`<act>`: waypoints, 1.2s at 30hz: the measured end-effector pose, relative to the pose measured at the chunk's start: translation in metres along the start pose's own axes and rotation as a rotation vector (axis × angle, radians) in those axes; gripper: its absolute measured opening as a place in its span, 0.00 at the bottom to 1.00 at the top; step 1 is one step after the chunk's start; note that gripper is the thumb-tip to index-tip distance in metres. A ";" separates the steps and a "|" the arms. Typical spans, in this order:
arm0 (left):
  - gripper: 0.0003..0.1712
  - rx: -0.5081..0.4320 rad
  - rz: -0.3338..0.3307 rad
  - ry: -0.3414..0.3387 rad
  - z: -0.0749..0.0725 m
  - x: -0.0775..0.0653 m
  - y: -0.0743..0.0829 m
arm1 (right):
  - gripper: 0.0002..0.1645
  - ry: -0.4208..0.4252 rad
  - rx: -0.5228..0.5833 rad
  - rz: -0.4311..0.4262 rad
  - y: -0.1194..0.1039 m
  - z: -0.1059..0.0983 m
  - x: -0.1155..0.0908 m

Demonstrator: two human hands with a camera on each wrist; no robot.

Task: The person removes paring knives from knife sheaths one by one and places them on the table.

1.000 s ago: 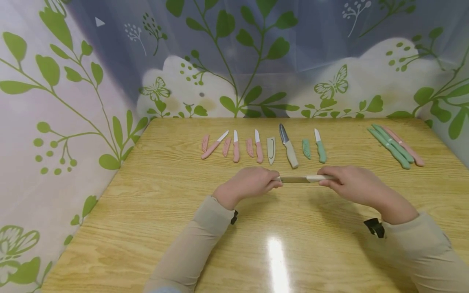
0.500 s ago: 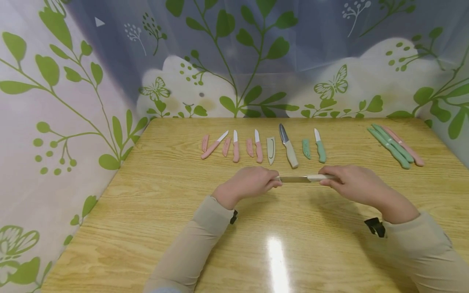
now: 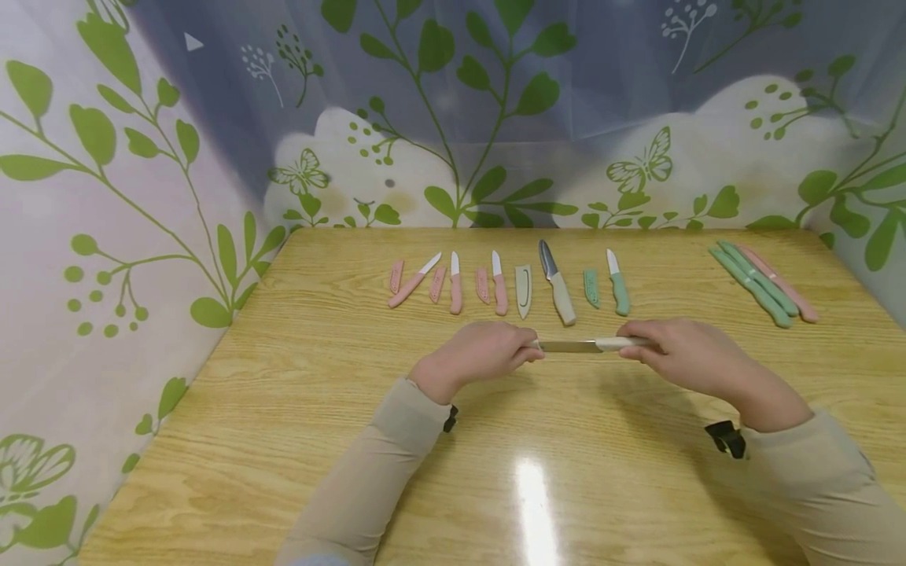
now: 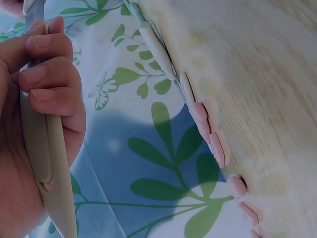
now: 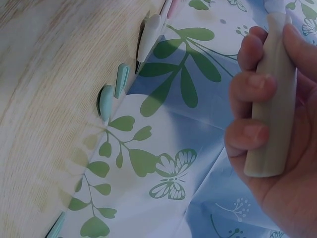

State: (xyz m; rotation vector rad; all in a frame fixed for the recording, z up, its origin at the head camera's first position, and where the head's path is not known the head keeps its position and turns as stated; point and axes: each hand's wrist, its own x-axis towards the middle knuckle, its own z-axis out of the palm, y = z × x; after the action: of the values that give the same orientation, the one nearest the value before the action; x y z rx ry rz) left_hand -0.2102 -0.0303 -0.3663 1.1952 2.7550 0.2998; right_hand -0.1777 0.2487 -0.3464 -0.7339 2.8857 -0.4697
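Observation:
Both hands hold one cream-handled knife (image 3: pixel 572 346) level above the table in the head view. My left hand (image 3: pixel 481 354) grips its cream sheath (image 4: pixel 34 134), whose pointed end runs down past the palm in the left wrist view. Curled around the cream handle (image 5: pixel 272 114) is my right hand (image 3: pixel 690 358). A length of bare blade (image 4: pixel 34 20) shows between the two hands; its tip is hidden at the sheath. Just beyond the hands lie a second cream sheath (image 3: pixel 524 291) and a dark-bladed knife (image 3: pixel 559 292) with a cream handle.
Along the back of the wooden table (image 3: pixel 318 393) lie several pink knives (image 3: pixel 499 295) and pink sheaths (image 3: pixel 483 284), plus a green knife (image 3: pixel 619 284) and green sheath (image 3: pixel 591 288). Green knives (image 3: pixel 753 287) and a pink one (image 3: pixel 800 299) lie together at back right. A patterned cloth (image 3: pixel 396 173) hangs behind.
My right hand has shifted very slightly right and the left hand very slightly left, so a little more blade shows between them. The knives on the table have not moved.

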 end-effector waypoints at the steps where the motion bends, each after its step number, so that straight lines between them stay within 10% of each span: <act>1: 0.17 -0.001 0.002 0.000 0.000 0.000 0.000 | 0.15 -0.003 0.005 0.002 0.000 0.000 0.000; 36: 0.17 -0.086 0.021 -0.004 -0.002 -0.002 -0.010 | 0.15 -0.036 0.039 -0.002 0.008 -0.007 -0.003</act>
State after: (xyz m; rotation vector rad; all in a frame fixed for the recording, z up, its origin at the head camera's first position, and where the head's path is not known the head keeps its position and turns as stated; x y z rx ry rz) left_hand -0.2167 -0.0386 -0.3667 1.2025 2.6973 0.4134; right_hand -0.1802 0.2589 -0.3422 -0.7316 2.8346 -0.5066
